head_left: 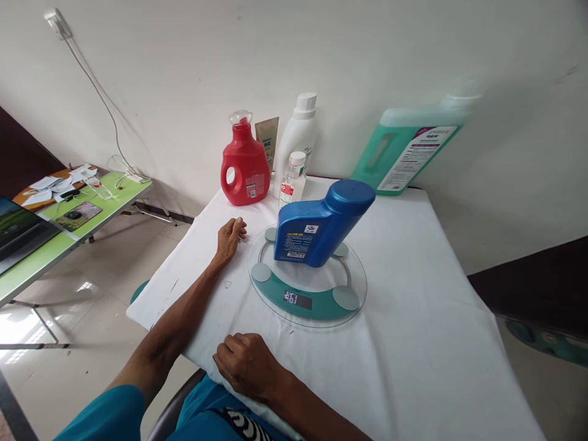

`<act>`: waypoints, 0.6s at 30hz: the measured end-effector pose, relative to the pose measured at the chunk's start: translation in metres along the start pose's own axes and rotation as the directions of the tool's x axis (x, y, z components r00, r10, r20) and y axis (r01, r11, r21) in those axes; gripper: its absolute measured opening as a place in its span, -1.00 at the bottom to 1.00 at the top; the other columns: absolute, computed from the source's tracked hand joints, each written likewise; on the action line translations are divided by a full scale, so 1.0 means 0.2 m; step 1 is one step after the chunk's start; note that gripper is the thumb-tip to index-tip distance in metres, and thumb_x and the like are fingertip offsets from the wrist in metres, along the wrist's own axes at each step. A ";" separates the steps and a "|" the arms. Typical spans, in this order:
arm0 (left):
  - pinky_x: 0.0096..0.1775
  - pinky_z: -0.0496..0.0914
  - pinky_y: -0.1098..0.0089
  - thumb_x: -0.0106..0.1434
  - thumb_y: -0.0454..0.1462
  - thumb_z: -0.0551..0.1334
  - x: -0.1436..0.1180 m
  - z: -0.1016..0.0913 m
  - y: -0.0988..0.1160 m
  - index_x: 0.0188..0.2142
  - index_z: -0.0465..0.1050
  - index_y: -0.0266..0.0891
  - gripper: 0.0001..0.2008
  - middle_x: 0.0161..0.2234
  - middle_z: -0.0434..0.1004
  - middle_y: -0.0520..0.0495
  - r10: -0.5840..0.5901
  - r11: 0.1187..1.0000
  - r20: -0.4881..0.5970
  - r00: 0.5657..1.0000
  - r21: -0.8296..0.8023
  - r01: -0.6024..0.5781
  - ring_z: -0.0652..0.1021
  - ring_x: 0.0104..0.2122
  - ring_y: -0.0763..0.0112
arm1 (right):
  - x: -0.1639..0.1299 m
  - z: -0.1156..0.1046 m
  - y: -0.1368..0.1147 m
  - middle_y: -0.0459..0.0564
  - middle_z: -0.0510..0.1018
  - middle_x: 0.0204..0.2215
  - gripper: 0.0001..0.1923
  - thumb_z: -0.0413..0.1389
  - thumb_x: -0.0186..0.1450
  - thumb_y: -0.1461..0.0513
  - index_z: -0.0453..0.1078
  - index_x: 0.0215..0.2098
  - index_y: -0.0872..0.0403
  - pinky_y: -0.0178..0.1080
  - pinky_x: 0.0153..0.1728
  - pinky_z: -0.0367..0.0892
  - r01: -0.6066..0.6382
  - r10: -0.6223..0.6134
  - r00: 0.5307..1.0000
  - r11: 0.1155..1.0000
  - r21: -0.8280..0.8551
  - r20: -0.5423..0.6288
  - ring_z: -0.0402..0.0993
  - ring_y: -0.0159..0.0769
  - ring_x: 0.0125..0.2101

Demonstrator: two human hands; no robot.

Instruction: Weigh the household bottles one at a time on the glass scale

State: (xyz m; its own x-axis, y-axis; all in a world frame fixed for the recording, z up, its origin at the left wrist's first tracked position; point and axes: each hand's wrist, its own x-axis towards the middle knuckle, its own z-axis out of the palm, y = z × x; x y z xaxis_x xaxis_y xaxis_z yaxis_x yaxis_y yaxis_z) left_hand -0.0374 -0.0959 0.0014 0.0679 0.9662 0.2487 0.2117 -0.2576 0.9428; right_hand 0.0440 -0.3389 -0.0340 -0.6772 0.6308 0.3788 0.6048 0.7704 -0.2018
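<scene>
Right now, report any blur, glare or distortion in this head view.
Head view: the green jug at the wall is smeared by motion blur; the blue bottle on the glass scale is sharp; the scale's display is hard to read; window glare on the floor tiles at left; wide-angle bending at the edges.

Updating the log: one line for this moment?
left hand: empty, on white tablecloth | right hand: empty, table edge | blue bottle: on glass scale

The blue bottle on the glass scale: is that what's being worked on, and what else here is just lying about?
In hand:
blue bottle standing on the glass scale
left hand and right hand, resting empty on the table

Lying about:
red jug
white bottle
small clear bottle
green jug
</scene>
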 end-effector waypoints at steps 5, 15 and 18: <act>-0.22 0.44 0.29 0.37 0.21 0.08 -0.06 0.02 0.18 -0.18 0.50 -0.22 -0.44 -0.32 0.59 -0.11 0.116 0.992 0.001 0.993 -0.049 -0.115 0.58 -0.32 0.31 | 0.01 -0.02 0.00 -0.08 0.49 -0.51 -0.82 0.10 0.38 0.29 0.31 -0.41 0.05 -0.18 -0.59 -0.19 -0.005 0.005 0.998 1.000 0.004 0.057 0.34 -0.33 -0.57; 0.13 0.42 0.19 -0.03 0.08 0.55 -0.17 0.27 0.45 0.11 0.44 -0.14 -0.23 0.06 0.58 -0.21 0.234 0.956 0.177 0.956 -0.219 -0.194 0.57 0.09 0.07 | 0.03 0.00 -0.01 -0.10 0.53 -0.49 -0.82 0.18 0.33 0.22 0.36 -0.43 0.03 -0.20 -0.68 -0.12 0.043 -0.042 0.995 0.999 -0.010 0.093 0.42 -0.27 -0.55; -0.02 0.48 0.24 -0.02 0.00 0.57 -0.17 0.33 0.48 -0.03 0.51 -0.15 -0.39 -0.11 0.62 -0.13 0.199 0.969 0.153 0.968 -0.177 -0.171 0.60 -0.08 0.12 | 0.04 0.03 -0.01 -0.10 0.51 -0.57 -0.78 0.22 0.33 0.20 0.38 -0.47 0.03 -0.25 -0.72 -0.09 0.029 -0.024 0.992 0.999 -0.043 0.120 0.34 -0.29 -0.63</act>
State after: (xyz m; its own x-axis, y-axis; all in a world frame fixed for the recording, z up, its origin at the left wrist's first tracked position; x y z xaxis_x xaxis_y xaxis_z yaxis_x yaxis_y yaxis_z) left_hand 0.0449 -0.1534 0.0694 0.2565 0.8825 0.3941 0.0212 -0.4128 0.9106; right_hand 0.0340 -0.3347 -0.0352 -0.7369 0.6186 0.2724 0.6021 0.7839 -0.1514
